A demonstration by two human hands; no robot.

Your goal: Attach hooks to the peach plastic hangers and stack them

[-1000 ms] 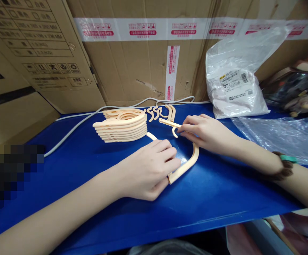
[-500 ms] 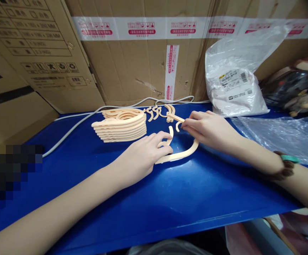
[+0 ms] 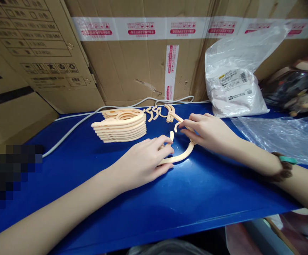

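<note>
A cream plastic hanger [image 3: 182,156] is between my hands, just above or on the blue table. My left hand [image 3: 144,161] is closed around its curved left end, thumb below and fingers above. At the hanger's other end, my right hand [image 3: 208,131] pinches the straight bar [image 3: 177,117] near where it meets the curved arm. A small hook-like curved piece [image 3: 172,136] rises by my left fingertips, and another curve [image 3: 176,127] shows beside my right fingertips. How these parts join is partly hidden by my fingers. A stack of similar cream hangers [image 3: 120,129] lies to the left.
Several loose curved cream pieces [image 3: 151,113] lie behind my hands. A white cable [image 3: 83,120] runs along the back in front of cardboard boxes [image 3: 132,71]. On the right are a filled white plastic bag [image 3: 236,85] and a clear plastic sheet [image 3: 284,136].
My right hand has shifted slightly left with the hanger. My left hand has moved a little down, and its thumb now reaches under the hanger's curved end.
</note>
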